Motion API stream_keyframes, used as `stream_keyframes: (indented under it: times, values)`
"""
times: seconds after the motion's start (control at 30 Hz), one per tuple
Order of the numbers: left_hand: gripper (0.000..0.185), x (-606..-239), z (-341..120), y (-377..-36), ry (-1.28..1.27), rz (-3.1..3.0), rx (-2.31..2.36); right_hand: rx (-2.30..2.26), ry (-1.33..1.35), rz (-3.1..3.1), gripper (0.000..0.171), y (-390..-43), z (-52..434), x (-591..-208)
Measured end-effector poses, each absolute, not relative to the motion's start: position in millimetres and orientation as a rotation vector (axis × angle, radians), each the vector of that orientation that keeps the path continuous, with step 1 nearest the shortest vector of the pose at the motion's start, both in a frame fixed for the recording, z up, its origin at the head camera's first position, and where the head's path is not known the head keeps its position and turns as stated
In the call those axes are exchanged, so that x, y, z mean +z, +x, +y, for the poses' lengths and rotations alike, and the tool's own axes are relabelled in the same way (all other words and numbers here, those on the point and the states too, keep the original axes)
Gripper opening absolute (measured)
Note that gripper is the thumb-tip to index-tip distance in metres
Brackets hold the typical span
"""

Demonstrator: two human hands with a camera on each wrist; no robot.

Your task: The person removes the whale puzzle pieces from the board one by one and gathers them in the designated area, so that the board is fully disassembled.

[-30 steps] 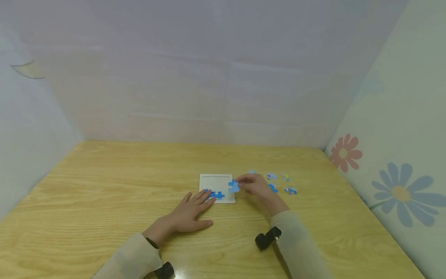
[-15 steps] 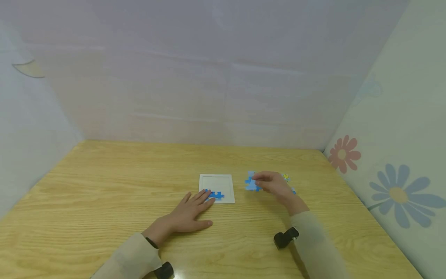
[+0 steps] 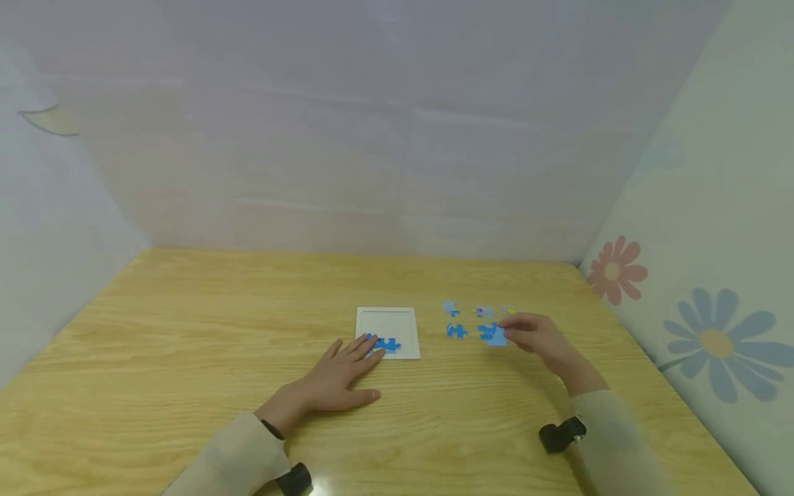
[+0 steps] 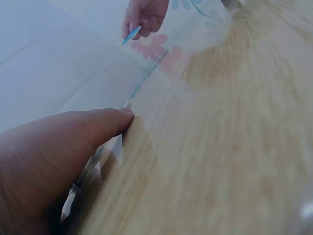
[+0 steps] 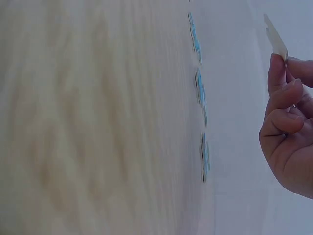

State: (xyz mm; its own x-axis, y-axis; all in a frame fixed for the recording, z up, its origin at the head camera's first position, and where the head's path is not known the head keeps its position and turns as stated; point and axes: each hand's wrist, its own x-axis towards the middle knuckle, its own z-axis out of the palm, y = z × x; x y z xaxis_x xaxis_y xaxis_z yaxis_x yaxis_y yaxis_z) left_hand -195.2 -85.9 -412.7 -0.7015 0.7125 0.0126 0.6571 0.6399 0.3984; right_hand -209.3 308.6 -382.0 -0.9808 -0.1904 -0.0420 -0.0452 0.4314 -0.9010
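My left hand (image 3: 338,379) lies flat with fingers spread, its fingertips on the lower left of a white puzzle tray (image 3: 416,334). Blue joined puzzle pieces (image 3: 389,344) sit along the tray's bottom, partly covered by those fingers. Above the table at the right, my right hand (image 3: 540,337) pinches a light blue puzzle piece (image 3: 497,337) between thumb and finger. In the right wrist view the piece (image 5: 276,40) shows its pale back, raised off the tabletop. The left wrist view shows my left thumb (image 4: 105,125) and, farther off, the pinched piece (image 4: 131,35) nearly edge-on.
Loose pieces lie right of the tray: a blue one (image 3: 457,331), a pale one (image 3: 450,308), one with a pink mark (image 3: 484,312) and one with yellow (image 3: 511,310). Walls enclose the wooden table (image 3: 248,296) at the back and sides.
My right hand has moved right from the tray's right edge, carrying the pinched puzzle piece over the loose pieces. My left hand has stayed in place on the tray.
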Motion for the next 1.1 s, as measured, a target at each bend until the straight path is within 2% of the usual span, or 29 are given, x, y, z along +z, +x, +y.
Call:
stream_keyframes:
  times: [0.43, 1.1]
  values:
    - [0.07, -410, -84, -195, 1.138, 2.703, 0.584, -1.542, -0.141, 2.521, 0.036, -196, 352, -387]
    - [0.07, -413, -85, -196, 1.141, 2.718, 0.577, -1.476, -0.056, 2.497, 0.033, -192, 367, -408]
